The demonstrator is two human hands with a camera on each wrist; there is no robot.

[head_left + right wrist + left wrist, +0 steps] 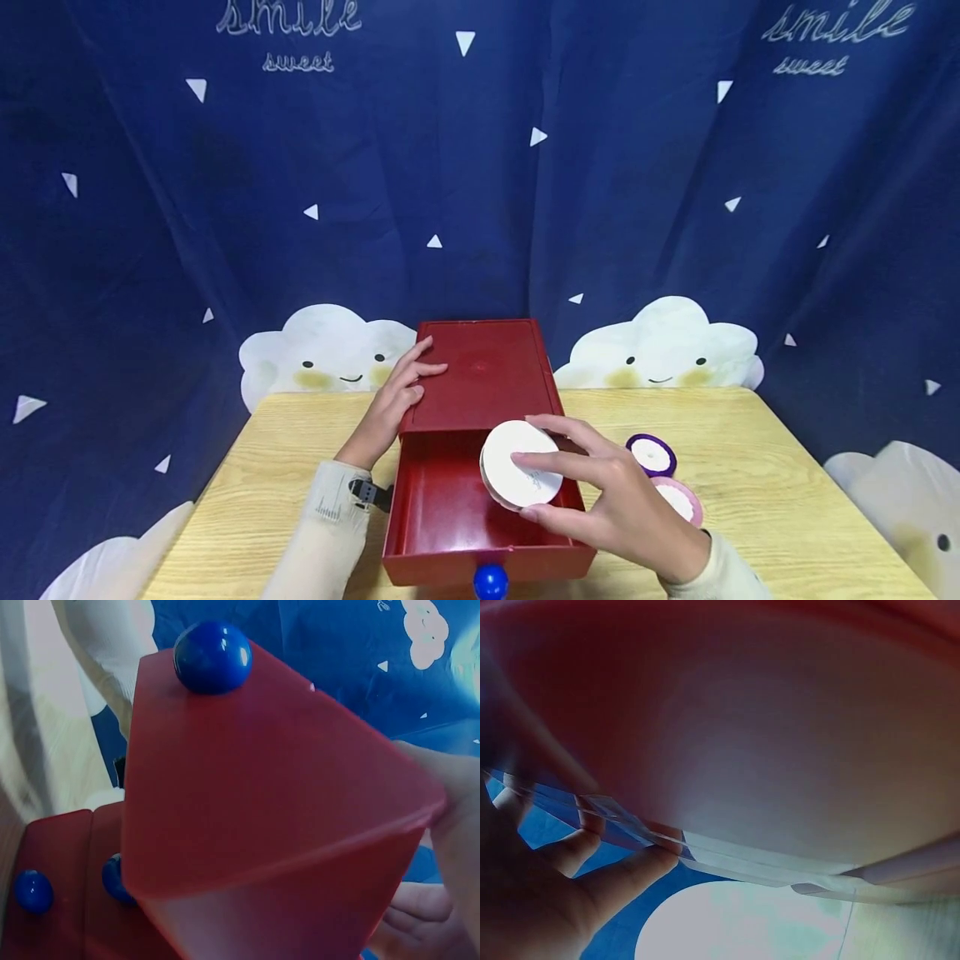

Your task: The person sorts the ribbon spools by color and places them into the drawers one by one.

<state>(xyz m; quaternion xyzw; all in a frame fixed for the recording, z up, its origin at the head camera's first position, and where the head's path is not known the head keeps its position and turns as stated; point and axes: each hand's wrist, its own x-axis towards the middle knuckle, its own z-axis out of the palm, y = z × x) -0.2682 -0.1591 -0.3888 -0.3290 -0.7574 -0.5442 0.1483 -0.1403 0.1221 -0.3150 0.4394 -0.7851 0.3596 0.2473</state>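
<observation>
In the head view, my right hand (611,483) pinches a round white ribbon roll (522,465) by its rim over the pulled-out top drawer (435,500), its flat face turned up. The right wrist view shows that drawer's red front with a blue knob (213,657); part of the right hand (424,915) appears beyond it, the roll hidden. My left hand (390,408) rests at the left edge of the red drawer cabinet (483,367), fingers extended onto its top. The left wrist view has the left hand's fingers (630,881) against the cabinet side.
A purple ribbon roll (670,448) and a pink ribbon roll (696,510) lie on the wooden table (765,492) right of the drawer. Lower drawers with blue knobs (34,891) sit beneath. A dark blue curtain (480,167) hangs behind the table.
</observation>
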